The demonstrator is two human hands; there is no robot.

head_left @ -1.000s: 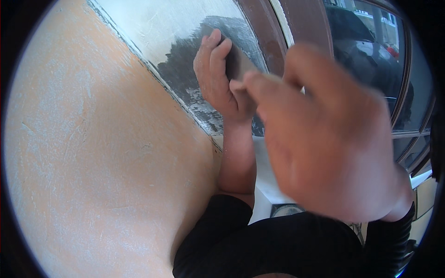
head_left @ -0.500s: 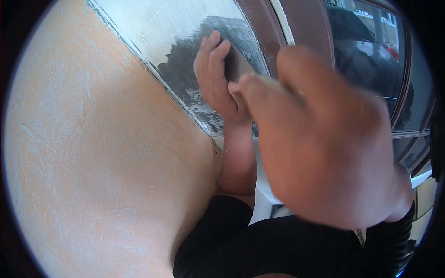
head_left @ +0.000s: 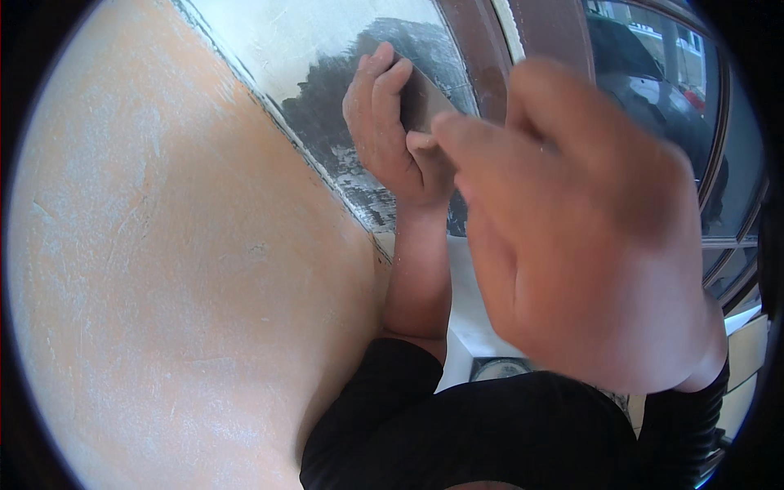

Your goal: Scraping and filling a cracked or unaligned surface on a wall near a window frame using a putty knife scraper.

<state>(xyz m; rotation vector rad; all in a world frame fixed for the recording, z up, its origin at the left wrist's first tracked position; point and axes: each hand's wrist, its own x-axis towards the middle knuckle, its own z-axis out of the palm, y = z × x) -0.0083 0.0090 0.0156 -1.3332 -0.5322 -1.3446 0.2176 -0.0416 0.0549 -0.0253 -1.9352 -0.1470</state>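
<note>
Close in front of me, my right hand (head_left: 584, 233) is closed around the near end of a flat, greyish scraper (head_left: 429, 104). Its handle is hidden by the fingers. My left hand (head_left: 382, 131) curls along the left side of the blade, thumb on the near side, fingertips at its far end. Beneath both hands lies a dark grey patch (head_left: 314, 102) with ragged edges on a white panel (head_left: 282, 41). The blade's working edge is hard to make out, so I cannot tell whether it touches the panel.
An orange wall (head_left: 188, 245) with worn, pale streaks fills the left side, meeting the panel along a rough seam. To the right stand a brown frame (head_left: 478, 49) and a glass pane (head_left: 653, 82) reflecting a car. A round object (head_left: 502, 369) sits below.
My right hand has shifted slightly up and to the right, still on the scraper. The left hand keeps its hold, and the view has shifted a little.
</note>
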